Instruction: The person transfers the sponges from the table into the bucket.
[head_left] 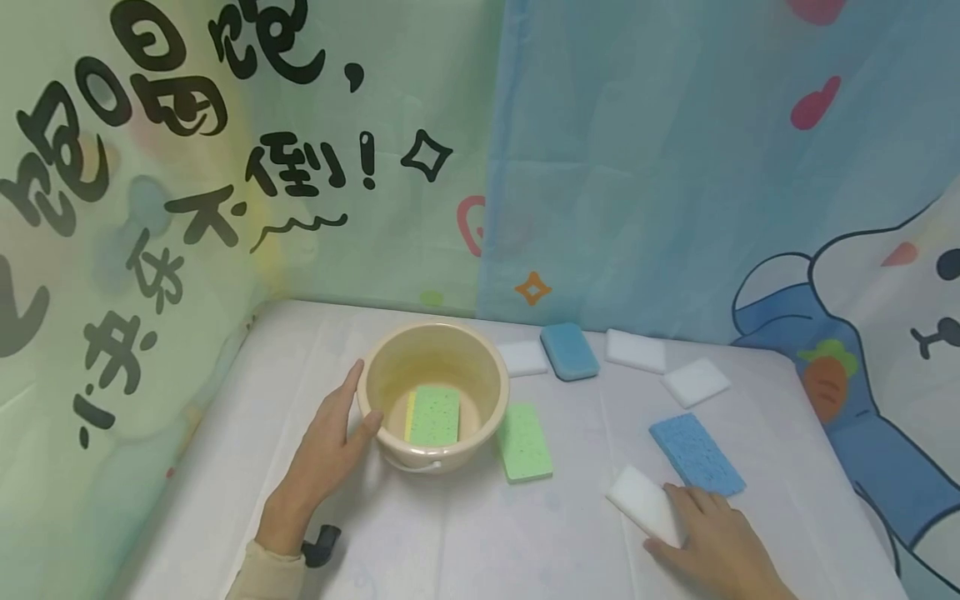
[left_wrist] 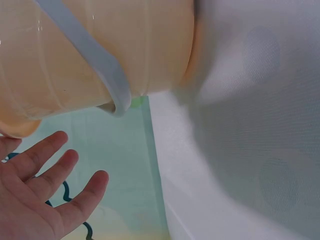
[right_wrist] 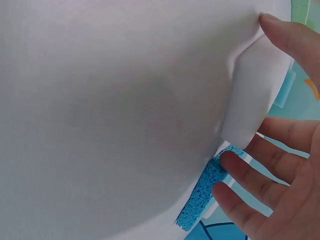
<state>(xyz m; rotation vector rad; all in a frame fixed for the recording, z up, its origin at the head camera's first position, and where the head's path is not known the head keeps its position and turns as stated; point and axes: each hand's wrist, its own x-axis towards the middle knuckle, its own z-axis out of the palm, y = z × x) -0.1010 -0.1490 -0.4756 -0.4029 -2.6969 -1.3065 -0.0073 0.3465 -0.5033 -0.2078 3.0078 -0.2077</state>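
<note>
**Head view: two hands, a bucket and many sponges**

Head view showed a round beige plastic bucket (head_left: pixel 433 392) sitting on the white worktop (head_left: pixel 465 533). Inside it lay a flat green and yellow sponge (head_left: pixel 432 415). The left hand (head_left: pixel 326 454) rested against the bucket's side with its fingers straight. Its grip was loose and open, so it touched the bucket but did not hold it. The left wrist view showed the bucket's pale handle (left_wrist: pixel 90 55) hanging down, with the open fingers (left_wrist: pixel 60 175) just beside it.

The right hand (head_left: pixel 712 542) lay on a white foam block (head_left: pixel 645 502) near the front edge of the worktop. In the right wrist view the thumb and fingers (right_wrist: pixel 260 175) reached round the block from both sides. They were only a little bent, so I could not tell if the grip was tight yet. A blue sponge (head_left: pixel 696 454) lay just beside the block and touched it.

More things sat on the worktop: a green sponge (head_left: pixel 524 442) next to the bucket, a darker blue sponge (head_left: pixel 569 351) and three more white foam blocks (head_left: pixel 636 350) farther back.

What could go wrong? The block was soft and smooth, so it could slip out of a loose grip. The fingers were close to the blue sponge and could drag it along too. The bucket looked light, so a push from the left hand could slide or tip it.

Big black Chinese writing (head_left: pixel 187 133) filled the green curtain behind, and I could make out "不倒". No brand name showed on anything.
</note>
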